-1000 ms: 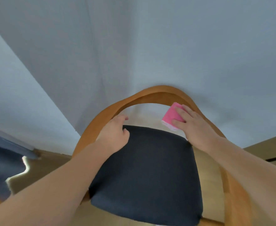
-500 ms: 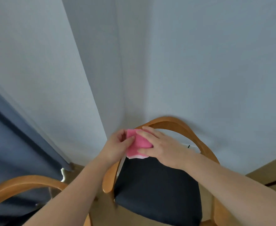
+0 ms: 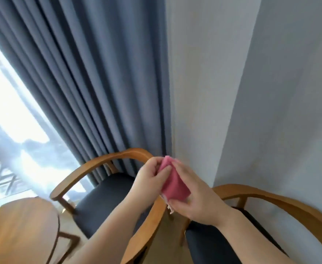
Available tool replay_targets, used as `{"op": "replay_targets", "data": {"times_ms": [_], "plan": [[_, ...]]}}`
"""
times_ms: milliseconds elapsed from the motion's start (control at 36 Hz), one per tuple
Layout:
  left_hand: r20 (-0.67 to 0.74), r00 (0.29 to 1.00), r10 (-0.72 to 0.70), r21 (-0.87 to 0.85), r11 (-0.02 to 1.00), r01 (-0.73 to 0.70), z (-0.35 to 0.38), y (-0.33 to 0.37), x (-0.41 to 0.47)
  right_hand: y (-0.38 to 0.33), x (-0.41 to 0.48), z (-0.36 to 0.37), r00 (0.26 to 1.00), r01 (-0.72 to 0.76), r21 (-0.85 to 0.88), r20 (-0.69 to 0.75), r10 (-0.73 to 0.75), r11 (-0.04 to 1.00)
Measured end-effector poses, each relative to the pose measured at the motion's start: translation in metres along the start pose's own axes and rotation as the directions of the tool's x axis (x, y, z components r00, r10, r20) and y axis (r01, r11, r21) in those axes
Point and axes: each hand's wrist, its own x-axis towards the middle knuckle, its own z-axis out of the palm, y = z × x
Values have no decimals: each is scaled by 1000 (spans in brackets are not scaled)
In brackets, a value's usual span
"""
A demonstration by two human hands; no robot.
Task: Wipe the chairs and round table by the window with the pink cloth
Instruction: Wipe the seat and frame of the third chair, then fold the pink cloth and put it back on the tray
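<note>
pink and plainly soft, the pink cloth (image 3: 174, 184) is folded into a small pad just right of the frame's centre. both hands hold it in the air, over the gap between the two chairs and touching neither. the left hand (image 3: 149, 181) is curled, its thumb pinching the cloth's upper edge. the right hand (image 3: 196, 201) wraps the lower end from the right and beneath, thumb and fingers closed round it, with a pale frayed hem showing just below.

it looks light and limp, with no stiffness of its own, so held by a corner it would likely flop open. the better hold is probably flat across the folded pad with the palm behind it, so pressure spreads along a rail. it seems neither fragile nor slippery. it should slide easily on smooth wood and drag a little on seat fabric.

the curtain-side chair (image 3: 99, 164) stands at centre left, with a curved wooden rail and a dark seat. the wall-side chair (image 3: 281, 201) fills the lower right. the round table (image 3: 17, 231) is in the lower left corner, below the bright window (image 3: 2, 103) and the blue-grey curtain (image 3: 99, 82).

no brand, label or writing can be read on anything.
</note>
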Motion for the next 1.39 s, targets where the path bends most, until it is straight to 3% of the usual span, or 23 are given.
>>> {"op": "replay_targets", "data": {"times_ms": [83,194,306,417,500,667,861,944,1028,1250,1389], "plan": [[-208,975,-75,-56,996,65,-38,-21,-45,-17,9,44,982,12,36,188,-18,999],[-410,893,-185,-168,978,125,-89,-46,-120,-53,17,115,944,116,50,304,-126,992],[-562,800,-211,-231,969,93,-140,-61,-200,-102,22,178,837,172,237,477,-269,956],[-713,653,-255,-277,958,71,-186,-79,-282,-159,22,244,738,-72,421,632,-236,904],[-783,543,-304,-325,944,61,-223,-98,-345,-195,24,303,705,-177,406,688,-172,897],[-846,396,-358,-360,930,72,-296,-140,-466,-286,6,428,653,-215,366,743,-146,905],[-916,163,-367,-370,929,12,-354,-166,-588,-381,-23,545,564,-249,332,814,-143,910],[-936,28,-350,-349,936,40,-372,-175,-625,-409,-32,582,418,-319,281,899,-132,905],[-936,-43,-349,-351,934,67,-391,-183,-651,-431,-42,615,273,-311,219,953,-134,925],[-929,-196,-314,-357,900,250,-455,-208,-692,-483,-25,713,189,-253,205,969,-159,946],[-907,-329,-263,-363,884,294,-517,-228,-697,-512,2,781,226,-165,264,948,-224,950]]}}
